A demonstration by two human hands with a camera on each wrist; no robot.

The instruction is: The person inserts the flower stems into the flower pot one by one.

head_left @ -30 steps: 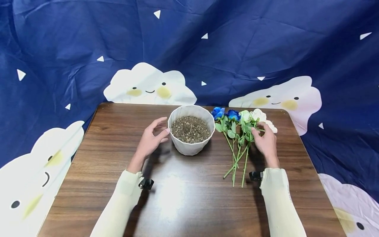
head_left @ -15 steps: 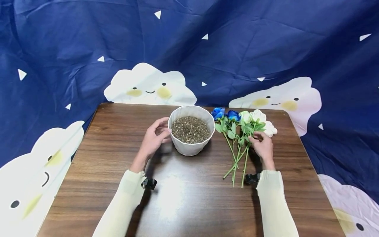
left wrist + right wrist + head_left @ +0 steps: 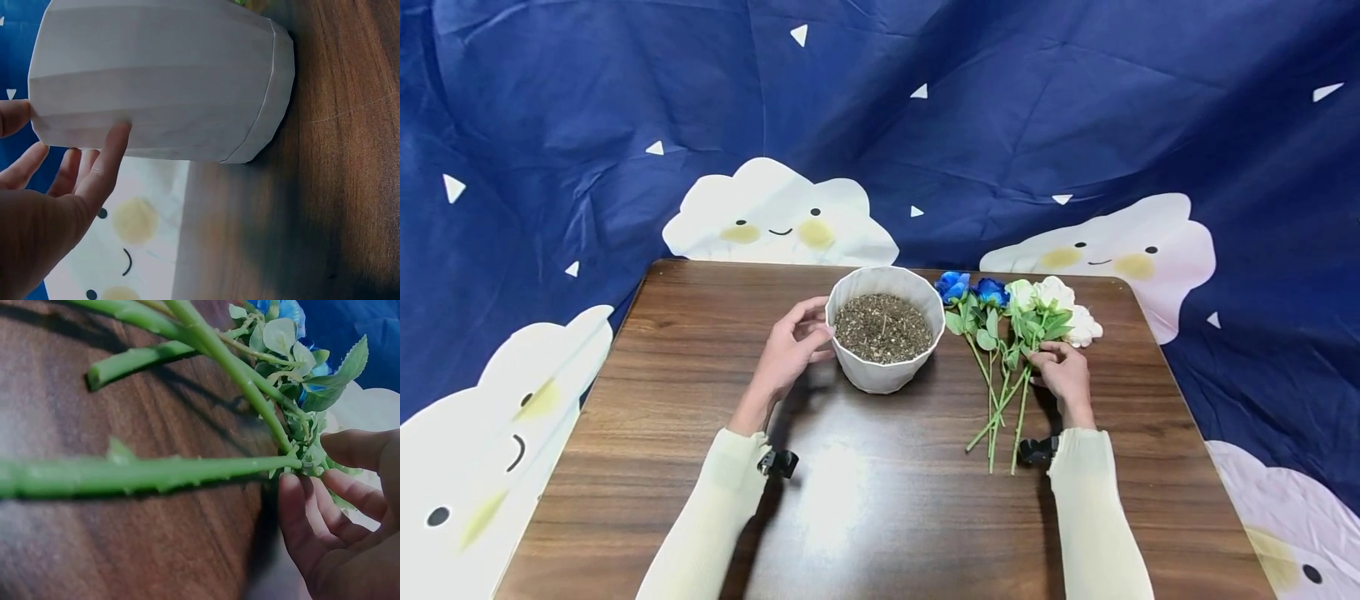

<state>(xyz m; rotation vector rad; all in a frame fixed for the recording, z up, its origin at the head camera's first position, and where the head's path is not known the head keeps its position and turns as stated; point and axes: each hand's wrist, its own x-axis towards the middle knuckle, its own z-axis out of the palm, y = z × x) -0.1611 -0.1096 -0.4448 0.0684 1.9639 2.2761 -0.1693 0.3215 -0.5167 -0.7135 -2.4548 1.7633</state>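
Observation:
My left hand is at the left side of a white faceted flowerpot filled with dark soil. In the left wrist view its fingertips touch the pot's outer wall and rim, not wrapped round it. My right hand pinches the stem of a white rose just below its leaves; in the right wrist view the thumb and fingers meet on either side of the green stem. The white roses lie on the table beside two blue roses.
The brown wooden table carries the pot at its far middle and the roses to its right, stems crossing toward the front. A dark blue curtain with smiling clouds hangs right behind the table's far edge.
My right hand has moved down from the white blooms to the stem below the leaves. My left hand has come slightly closer to the pot. The pot and roses have stayed in place.

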